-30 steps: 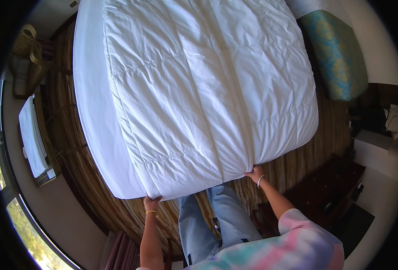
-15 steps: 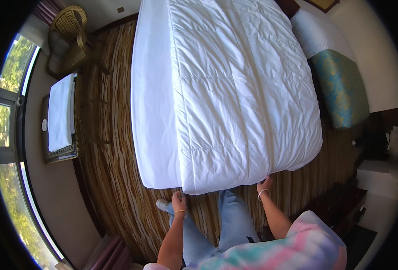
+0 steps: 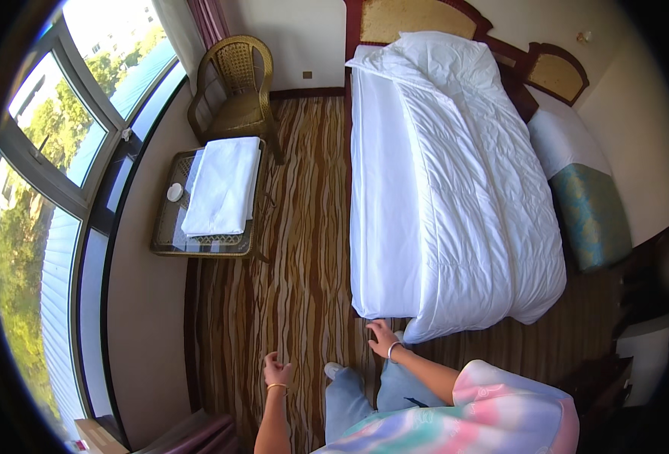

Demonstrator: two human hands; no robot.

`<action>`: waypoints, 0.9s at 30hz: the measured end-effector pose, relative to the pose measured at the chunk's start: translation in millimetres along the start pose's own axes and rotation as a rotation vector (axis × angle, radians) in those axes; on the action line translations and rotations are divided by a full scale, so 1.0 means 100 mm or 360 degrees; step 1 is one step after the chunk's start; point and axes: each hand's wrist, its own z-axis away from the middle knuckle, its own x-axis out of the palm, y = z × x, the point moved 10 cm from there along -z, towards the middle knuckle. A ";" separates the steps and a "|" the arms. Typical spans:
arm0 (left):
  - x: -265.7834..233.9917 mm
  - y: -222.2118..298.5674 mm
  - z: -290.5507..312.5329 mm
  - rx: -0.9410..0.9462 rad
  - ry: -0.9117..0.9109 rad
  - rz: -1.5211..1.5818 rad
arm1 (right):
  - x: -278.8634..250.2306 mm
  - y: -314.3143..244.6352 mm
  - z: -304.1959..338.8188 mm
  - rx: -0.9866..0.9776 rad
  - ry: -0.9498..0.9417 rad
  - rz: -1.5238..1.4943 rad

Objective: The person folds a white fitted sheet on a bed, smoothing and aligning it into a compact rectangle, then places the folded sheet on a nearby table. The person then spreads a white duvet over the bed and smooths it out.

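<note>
A white quilt [image 3: 485, 197] covers the right part of the bed, rumpled and turned over near the headboard. Along the left side a strip of smooth white sheet [image 3: 386, 204] shows bare. My right hand [image 3: 382, 337] is just off the bed's near left corner, fingers loosely apart with nothing in them. Over the carpet, left of my legs, my left hand [image 3: 277, 369] hangs apart from the bed, empty with its fingers slightly bent and spread.
A glass-topped wicker table [image 3: 164, 240] bears folded white linen [image 3: 221, 189] and a small white dish [image 3: 175, 192]. Behind it stands a wicker chair [image 3: 236, 83]. Windows line the left wall. Beside the bed's right side is another bed with a teal patterned cover [image 3: 588, 216].
Both hands have come off the quilt's near edge. I have shifted left, with my right hand now at the bed's left corner and the view tilted further toward the headboard.
</note>
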 end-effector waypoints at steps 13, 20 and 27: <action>0.54 0.78 -0.18 0.0342 -0.0027 0.0618 | -0.26 1.90 0.38 0.1249 -0.0586 0.0487; -0.43 1.48 -1.56 0.0411 0.0151 0.0308 | -0.45 1.96 -0.93 0.1233 -0.0718 0.0277; -0.73 2.48 -3.23 0.0165 0.0093 0.0693 | -1.57 0.09 -3.98 0.0282 0.0131 -0.0221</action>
